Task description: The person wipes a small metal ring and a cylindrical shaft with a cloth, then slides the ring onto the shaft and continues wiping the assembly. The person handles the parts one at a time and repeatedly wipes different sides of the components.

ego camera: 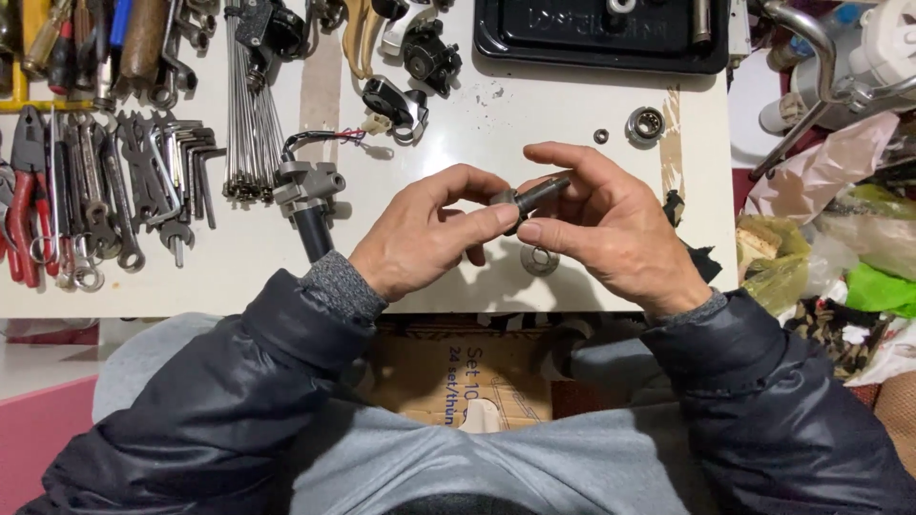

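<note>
Dark metal axle, short and cylindrical, pinched at both ends between left hand and right hand, just above white table. Round washer directly beneath; bearing farther back, wrenches far left.

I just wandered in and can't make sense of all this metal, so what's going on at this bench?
A person in a dark padded jacket sits at a white worktable and holds a small dark metal axle-like part above it, pinched between the left hand and the right hand. A washer-like ring lies on the table just below. A bearing and a small nut lie farther back, with wrenches and a bundle of spokes off to the left.
</note>
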